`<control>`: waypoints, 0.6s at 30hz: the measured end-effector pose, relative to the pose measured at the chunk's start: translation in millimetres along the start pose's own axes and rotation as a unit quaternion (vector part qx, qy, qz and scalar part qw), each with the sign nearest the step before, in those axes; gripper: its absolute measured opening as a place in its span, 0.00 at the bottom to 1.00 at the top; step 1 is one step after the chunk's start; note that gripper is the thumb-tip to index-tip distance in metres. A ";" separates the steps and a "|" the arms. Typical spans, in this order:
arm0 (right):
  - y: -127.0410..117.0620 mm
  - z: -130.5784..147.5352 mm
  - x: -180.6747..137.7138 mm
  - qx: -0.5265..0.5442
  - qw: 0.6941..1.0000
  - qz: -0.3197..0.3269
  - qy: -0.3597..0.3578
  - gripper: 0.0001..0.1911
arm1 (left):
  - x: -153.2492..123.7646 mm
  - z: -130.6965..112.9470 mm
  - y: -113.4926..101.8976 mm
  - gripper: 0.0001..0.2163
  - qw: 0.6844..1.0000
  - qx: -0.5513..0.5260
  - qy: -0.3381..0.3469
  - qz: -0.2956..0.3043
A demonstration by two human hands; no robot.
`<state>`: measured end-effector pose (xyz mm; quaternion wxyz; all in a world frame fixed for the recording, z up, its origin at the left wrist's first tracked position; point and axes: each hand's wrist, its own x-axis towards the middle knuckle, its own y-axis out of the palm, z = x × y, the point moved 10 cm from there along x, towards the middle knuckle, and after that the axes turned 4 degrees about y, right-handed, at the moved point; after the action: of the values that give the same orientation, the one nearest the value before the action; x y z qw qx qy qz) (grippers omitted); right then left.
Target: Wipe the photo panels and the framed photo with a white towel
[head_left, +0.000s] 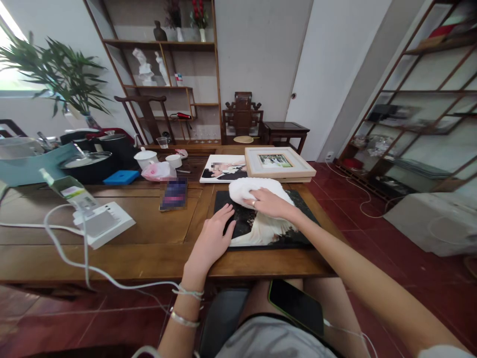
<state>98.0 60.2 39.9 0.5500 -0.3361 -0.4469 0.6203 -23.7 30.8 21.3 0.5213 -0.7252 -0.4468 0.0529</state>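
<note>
A dark photo panel (261,231) with a pale gown in its picture lies flat on the wooden table (179,256) in front of me. My right hand (271,201) is closed on a fluffy white cloth (240,189) and presses it against the panel's far part. The cloth covers that part of the picture. At the panel's left edge rests my left hand (214,236), its fingers stretched out and nothing in it. Just beyond the panel are a white photo panel (233,171) and a pale wooden picture frame (280,171), side by side.
Left on the table are an open white box (108,226), a white cable (122,286), a blue box (121,177), a white lidded cup (145,156) and a black pot (87,166). A phone (298,306) with a cable plugged in lies on my lap.
</note>
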 end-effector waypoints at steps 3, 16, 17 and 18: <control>-7.0 -24.8 -18.3 0.003 1.000 -0.004 0.010 0.15 | -0.2 -0.9 -0.8 0.17 1.000 -0.001 0.000 -0.001; -32.1 -104.0 -64.1 0.016 0.997 -0.033 0.075 0.18 | 0.3 0.9 -0.8 0.17 1.000 -0.005 -0.004 -0.003; -30.0 -102.6 -68.8 0.010 0.996 -0.034 0.079 0.18 | 0.6 1.4 -0.4 0.17 1.000 -0.004 -0.005 -0.002; -28.0 -99.2 -74.5 0.003 0.996 -0.034 0.082 0.18 | 0.8 1.7 -0.1 0.17 1.000 -0.004 -0.005 -0.001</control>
<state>211.4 5.2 23.0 0.6065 -0.3686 -0.4101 0.5728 -24.2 32.5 20.9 0.5162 -0.7266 -0.4502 0.0538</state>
